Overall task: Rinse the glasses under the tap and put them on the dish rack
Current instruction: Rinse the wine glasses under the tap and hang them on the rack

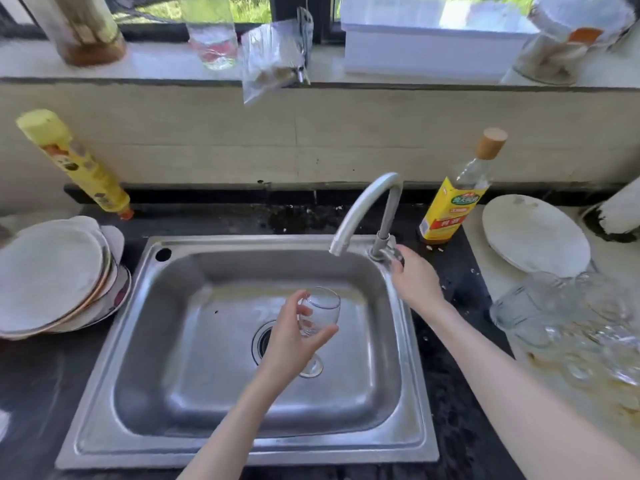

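Observation:
My left hand [291, 337] grips a clear stemmed glass [323, 308] by its bowl, upright over the middle of the steel sink [194, 341], just below the spout of the curved metal tap [360, 206]. No water is visibly running. My right hand [414, 278] is wrapped around the tap's handle [393, 254] at the tap base. Several more clear glasses [568, 320] stand crowded together on the counter to the right. I see no dish rack.
A stack of plates [55, 275] lies left of the sink, with a yellow bottle [74, 164] behind it. A yellow-labelled oil bottle [457, 195] and a white plate [533, 233] stand at the right. Jars and boxes line the windowsill.

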{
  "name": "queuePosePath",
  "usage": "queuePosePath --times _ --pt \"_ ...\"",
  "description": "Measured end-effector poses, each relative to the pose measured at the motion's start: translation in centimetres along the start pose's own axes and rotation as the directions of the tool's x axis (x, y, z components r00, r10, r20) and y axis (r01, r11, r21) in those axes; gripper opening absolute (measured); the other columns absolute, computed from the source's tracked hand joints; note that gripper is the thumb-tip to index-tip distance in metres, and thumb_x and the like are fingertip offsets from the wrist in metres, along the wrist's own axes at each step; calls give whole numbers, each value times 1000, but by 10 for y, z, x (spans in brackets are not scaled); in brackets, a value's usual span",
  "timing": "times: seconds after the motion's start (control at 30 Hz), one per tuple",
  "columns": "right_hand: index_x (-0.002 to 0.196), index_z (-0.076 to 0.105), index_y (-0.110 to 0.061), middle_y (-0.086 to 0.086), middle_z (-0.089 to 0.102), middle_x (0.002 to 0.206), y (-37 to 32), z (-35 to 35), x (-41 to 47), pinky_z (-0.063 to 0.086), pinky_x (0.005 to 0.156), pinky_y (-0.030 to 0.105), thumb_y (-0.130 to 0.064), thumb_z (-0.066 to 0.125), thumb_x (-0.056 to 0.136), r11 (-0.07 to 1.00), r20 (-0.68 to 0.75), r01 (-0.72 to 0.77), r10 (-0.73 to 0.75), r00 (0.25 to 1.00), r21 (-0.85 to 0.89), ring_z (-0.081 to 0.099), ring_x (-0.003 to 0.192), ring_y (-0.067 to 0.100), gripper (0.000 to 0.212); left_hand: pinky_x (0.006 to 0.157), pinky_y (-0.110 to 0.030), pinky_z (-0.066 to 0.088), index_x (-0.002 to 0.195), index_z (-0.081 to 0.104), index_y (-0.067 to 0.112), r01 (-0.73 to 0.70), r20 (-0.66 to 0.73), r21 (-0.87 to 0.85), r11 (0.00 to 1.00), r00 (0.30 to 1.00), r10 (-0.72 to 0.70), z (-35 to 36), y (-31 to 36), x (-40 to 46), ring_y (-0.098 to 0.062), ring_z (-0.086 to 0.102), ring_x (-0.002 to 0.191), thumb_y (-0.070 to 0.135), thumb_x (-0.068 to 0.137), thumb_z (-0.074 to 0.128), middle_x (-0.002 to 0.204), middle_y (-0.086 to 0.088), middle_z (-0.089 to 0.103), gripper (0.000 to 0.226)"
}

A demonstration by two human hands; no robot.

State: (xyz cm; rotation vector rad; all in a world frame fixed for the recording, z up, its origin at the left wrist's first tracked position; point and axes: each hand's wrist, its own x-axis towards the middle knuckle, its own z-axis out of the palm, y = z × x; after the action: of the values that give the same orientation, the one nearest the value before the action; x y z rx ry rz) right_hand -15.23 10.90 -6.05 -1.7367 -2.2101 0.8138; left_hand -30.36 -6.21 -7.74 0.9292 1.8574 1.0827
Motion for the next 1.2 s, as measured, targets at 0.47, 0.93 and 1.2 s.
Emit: queuePosePath --times 0.47,0.93,1.2 --pt "149 4 -7 6 0 159 17 54 -28 8 118 36 -17 35 97 811 185 193 -107 977 -553 -4 146 21 61 55 -5 44 110 42 37 53 42 -123 991 998 -48 7 10 13 0 59 76 23 77 73 102 13 53 48" --pt "112 52 -15 -8 51 69 -47 86 -84 40 54 20 -59 21 94 697 349 -318 104 931 642 51 54 5 57 50 -13 46 121 30 20 226 111 -342 912 974 -199 30 11 22 -5 60 79 43 90 52 101 6 59 45" --pt "85 52 -10 -4 32 41 -45 57 -68 21 35 14 -65 12 93 376 813 -762 35 581 528 20 33 7 68 58 -26 40 88 59 17 229 204 -434 871 967 -153 20 10 49 -16 57 66 45 66 71 71 1 63 37"
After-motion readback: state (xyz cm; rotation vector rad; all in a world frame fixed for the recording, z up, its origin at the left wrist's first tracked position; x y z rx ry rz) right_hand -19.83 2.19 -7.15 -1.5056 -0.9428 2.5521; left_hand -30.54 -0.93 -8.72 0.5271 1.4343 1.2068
